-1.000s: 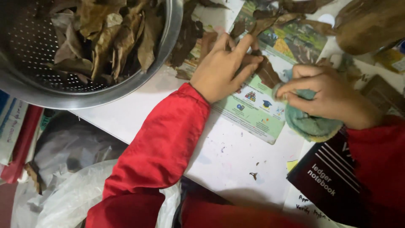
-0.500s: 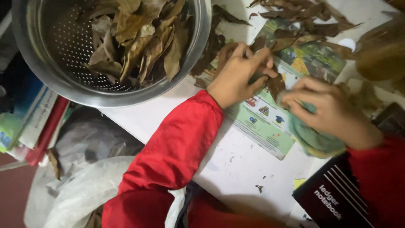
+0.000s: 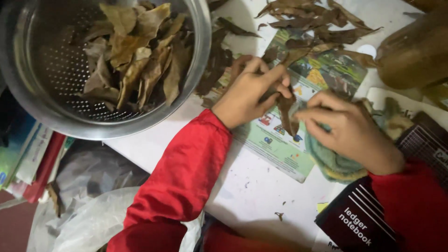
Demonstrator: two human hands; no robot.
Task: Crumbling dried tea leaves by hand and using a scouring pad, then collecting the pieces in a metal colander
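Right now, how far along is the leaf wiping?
Done, apparently: a heap of dry leaves already sits in the steel colander. In hand: the left hand pinches one brown leaf over the printed card, while the right hand presses a greenish cloth beside it. Left: a scatter of loose leaves on the white table above the card.

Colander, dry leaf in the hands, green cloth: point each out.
Colander (image 3: 205,70), head view, right rim.
Dry leaf (image 3: 285,109), head view, middle of the blade.
Green cloth (image 3: 329,161), head view, lower folded edge.
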